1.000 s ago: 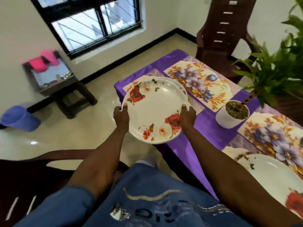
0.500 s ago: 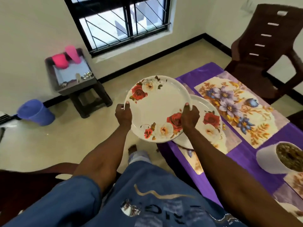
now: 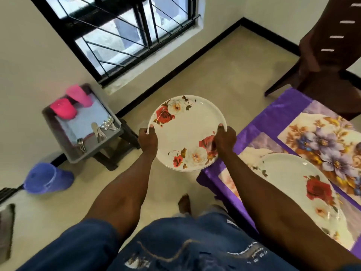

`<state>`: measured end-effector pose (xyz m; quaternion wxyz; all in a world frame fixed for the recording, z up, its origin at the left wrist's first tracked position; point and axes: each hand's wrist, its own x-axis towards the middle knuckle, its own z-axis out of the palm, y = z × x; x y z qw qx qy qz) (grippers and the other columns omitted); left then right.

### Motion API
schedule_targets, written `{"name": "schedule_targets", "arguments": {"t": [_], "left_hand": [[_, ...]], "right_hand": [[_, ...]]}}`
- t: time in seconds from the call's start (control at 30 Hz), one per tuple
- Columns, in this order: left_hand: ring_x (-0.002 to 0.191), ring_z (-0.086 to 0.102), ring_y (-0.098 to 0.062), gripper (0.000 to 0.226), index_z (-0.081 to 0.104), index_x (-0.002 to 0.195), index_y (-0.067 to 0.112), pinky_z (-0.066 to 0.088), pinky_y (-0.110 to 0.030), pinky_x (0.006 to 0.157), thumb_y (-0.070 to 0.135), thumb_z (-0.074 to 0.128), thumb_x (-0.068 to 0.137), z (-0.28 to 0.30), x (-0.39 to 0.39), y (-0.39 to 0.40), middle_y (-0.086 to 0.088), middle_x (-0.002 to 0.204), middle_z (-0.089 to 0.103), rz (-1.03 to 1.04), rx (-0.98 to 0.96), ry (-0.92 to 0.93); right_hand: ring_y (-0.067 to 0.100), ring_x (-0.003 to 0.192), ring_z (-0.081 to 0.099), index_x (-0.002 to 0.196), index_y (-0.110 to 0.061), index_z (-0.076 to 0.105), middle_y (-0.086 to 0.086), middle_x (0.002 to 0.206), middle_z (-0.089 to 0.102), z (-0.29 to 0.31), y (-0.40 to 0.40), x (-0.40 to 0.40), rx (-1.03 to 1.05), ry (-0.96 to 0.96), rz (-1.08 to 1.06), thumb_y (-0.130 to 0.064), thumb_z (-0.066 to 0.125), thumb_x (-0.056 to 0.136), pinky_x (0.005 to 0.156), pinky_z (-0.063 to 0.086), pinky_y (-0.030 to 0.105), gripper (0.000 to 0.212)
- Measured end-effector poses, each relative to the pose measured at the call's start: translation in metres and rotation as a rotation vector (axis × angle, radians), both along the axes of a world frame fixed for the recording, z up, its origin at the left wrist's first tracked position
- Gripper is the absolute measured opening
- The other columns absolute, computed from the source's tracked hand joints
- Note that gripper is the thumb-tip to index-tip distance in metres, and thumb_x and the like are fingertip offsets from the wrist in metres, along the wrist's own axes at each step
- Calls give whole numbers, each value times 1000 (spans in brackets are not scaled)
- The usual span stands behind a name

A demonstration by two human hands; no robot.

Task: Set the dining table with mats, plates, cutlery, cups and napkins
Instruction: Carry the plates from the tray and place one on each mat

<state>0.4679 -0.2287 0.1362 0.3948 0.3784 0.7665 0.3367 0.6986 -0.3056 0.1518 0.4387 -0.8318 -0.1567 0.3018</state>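
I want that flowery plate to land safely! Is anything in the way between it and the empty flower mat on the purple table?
Nothing visible blocks it. Both the left hand and right hand grip the round white rose-patterned plate over the floor, and the rectangular floral placemat lies bare, beyond the second white plate already set.

text: none is being made out clearly | shirt (image 3: 195,249): pale printed marks are being shown on the blue fabric, too blurred to be read | plates, mats, tray: no lettering, numbers or brand marks are being shown
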Motion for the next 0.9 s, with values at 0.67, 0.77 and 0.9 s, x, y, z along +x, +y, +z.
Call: {"name": "schedule_targets", "arguments": {"t": [0.67,0.77,0.9], "left_hand": [[104,57,-27,39,51,128,5,41,-33,79,34,48,101,-13,28,305,-14,123,59,-309,-131,233],[112,57,-32,40,52,128,3,40,-32,83,32,50,100,-11,51,355,-16,126,58,-354,-127,251],[110,59,-34,42,52,128,8,49,-44,95,38,51,98,-21,113,413,-13,121,60,-485,-162,222]], "right_hand": [[35,107,62,120,0,63,18,117,66,-53,261,6,-83,218,-242,-33,54,96,76,40,27,42],[37,110,60,124,0,60,19,121,63,-45,295,18,-82,224,-332,-33,54,96,85,46,34,44],[38,109,61,122,1,61,20,119,64,-42,326,61,-78,193,-483,-33,54,97,89,48,39,42]]}}
